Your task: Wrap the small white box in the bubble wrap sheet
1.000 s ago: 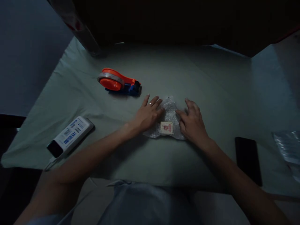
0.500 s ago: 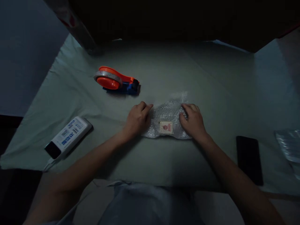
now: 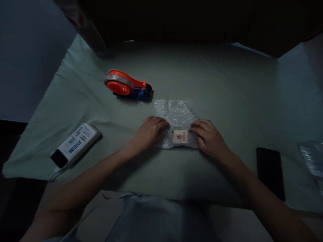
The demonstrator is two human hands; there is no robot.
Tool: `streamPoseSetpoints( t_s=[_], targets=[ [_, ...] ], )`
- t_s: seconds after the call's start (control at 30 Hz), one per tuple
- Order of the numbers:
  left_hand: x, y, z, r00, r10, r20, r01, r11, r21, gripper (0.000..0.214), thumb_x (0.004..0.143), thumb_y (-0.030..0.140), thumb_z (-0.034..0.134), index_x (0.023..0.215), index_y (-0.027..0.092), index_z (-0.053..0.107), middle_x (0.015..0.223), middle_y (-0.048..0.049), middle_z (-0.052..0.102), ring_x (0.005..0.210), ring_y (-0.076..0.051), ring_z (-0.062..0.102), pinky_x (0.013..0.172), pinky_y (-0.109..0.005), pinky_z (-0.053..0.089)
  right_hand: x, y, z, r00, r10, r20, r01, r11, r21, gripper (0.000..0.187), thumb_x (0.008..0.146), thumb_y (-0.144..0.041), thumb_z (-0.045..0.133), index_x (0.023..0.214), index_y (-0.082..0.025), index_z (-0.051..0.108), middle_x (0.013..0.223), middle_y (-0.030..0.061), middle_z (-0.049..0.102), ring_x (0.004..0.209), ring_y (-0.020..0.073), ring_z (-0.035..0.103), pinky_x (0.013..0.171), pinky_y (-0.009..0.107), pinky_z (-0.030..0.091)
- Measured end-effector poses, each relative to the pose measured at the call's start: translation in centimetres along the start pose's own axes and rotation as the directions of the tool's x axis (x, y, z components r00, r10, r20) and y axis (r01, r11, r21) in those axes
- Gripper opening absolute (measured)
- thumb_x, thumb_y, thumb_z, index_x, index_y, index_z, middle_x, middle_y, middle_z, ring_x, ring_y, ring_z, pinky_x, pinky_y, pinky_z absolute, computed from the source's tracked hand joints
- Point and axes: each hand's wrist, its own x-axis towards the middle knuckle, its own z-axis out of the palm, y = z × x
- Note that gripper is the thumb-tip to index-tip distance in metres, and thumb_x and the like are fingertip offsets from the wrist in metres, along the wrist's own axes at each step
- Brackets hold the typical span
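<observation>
A sheet of clear bubble wrap lies spread on the cloth in front of me. On its near part sits a small cream card-like pack with a red picture; whether it is a single card or a thin box I cannot tell. My left hand rests on the wrap's left side, fingers laid out toward the pack, its thumb hidden. From the right, my right hand lies over the wrap's other side, fingers stretched and thumb apart, the tips close to the pack's right edge.
An orange and blue tape dispenser stands beyond my left hand. At left lies a white device with a dark end and a cable. A black phone-like slab and clear plastic packaging are at right. A dark box spans the back.
The wrap's far part now lies flatter and further left, showing more of its surface. Both hands have moved slightly nearer me, their fingers lower on the wrap and closer to the pack.
</observation>
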Motion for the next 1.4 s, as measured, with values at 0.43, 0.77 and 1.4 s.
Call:
streamPoseSetpoints(
  t_s=[0.43, 0.77, 1.4],
  targets=[
    [-2.3, 2.2, -2.3, 0.973, 0.051, 0.227, -0.010, 0.984, -0.177, 0.028, 0.087, 0.038, 0.052, 0.078, 0.018, 0.068, 0.126, -0.0095, 0.055, 0.128, -0.027, 0.042, 0.111, -0.056, 0.020, -2.6, -2.4, -3.0, 0.864, -0.090, 0.495, -0.167, 0.876, 0.452, 0.023, 0.090, -0.021, 0.046, 0.074, -0.020, 0.063, 0.082, 0.0033, 0.066, 0.084, 0.0168, 0.061, 0.080, 0.033, 0.048],
    [-4.5, 5.5, -1.8, 0.962, -0.014, 0.273, 0.032, 0.998, -0.062, 0.029, 0.093, 0.032, 0.045, 0.086, 0.012, 0.065, 0.096, -0.0106, 0.063, 0.096, -0.023, 0.057, 0.098, -0.045, 0.041, -0.8, -3.3, 0.1, 0.920, 0.312, 0.238, -0.325, 0.946, 0.019, 0.070, 0.082, -0.041, 0.059, 0.143, -0.023, 0.029, 0.124, 0.0127, 0.056, 0.096, 0.0272, 0.062, 0.078, 0.043, 0.053],
    [-4.7, 6.9, 3.8, 0.910, 0.288, 0.299, -0.289, 0.956, -0.040, 0.060, 0.093, 0.050, 0.042, 0.145, 0.024, 0.027, 0.156, -0.0134, 0.018, 0.145, -0.031, 0.013, 0.114, -0.056, 0.017, -5.1, 1.8, -0.7, 0.809, 0.536, -0.241, -0.525, 0.844, 0.113, 0.049, 0.080, -0.047, 0.062, 0.119, -0.020, 0.050, 0.108, 0.0101, 0.061, 0.097, 0.0268, 0.059, 0.083, 0.043, 0.048]
  ],
)
